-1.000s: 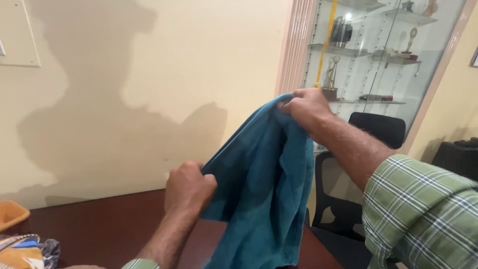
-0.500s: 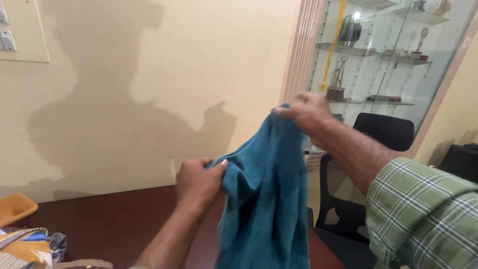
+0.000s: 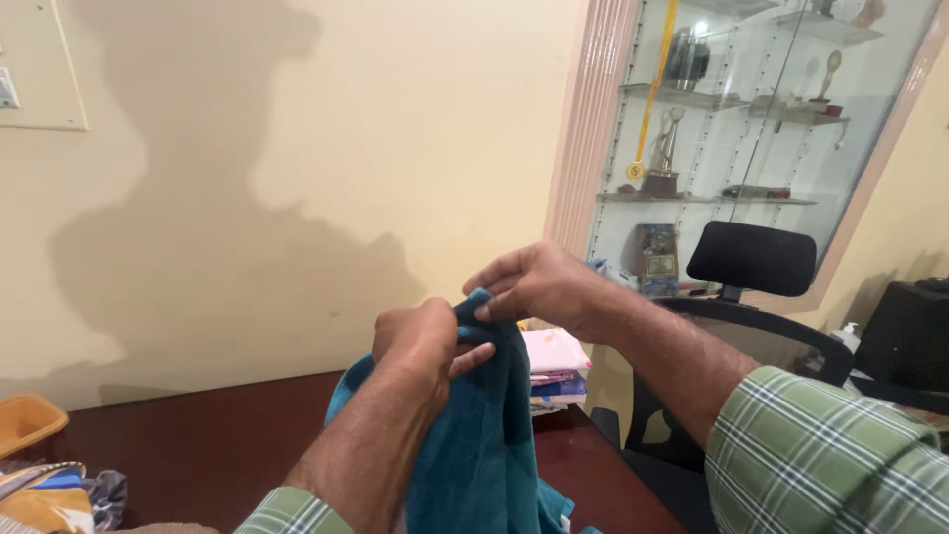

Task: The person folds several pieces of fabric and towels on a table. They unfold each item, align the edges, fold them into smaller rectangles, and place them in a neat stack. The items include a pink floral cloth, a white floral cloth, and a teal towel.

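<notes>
— Both hands meet now?
— Yes: left hand and right hand, apart a second ago, pinch the teal towel's top edges together, doubling it above the bench.

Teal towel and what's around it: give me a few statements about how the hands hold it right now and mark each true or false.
1. Both hands grip the teal towel at its top edge. True: the left hand and right hand meet there.
2. The towel lies flat on the dark wooden table. False: it hangs down from the hands above the table.
3. The hands are held far apart. False: they are close together, fingers nearly touching.
4. A stack of folded cloths sits on the table behind the towel. True.
5. The black office chair stands at the left. False: it is at the right, before the glass display cabinet.
</notes>
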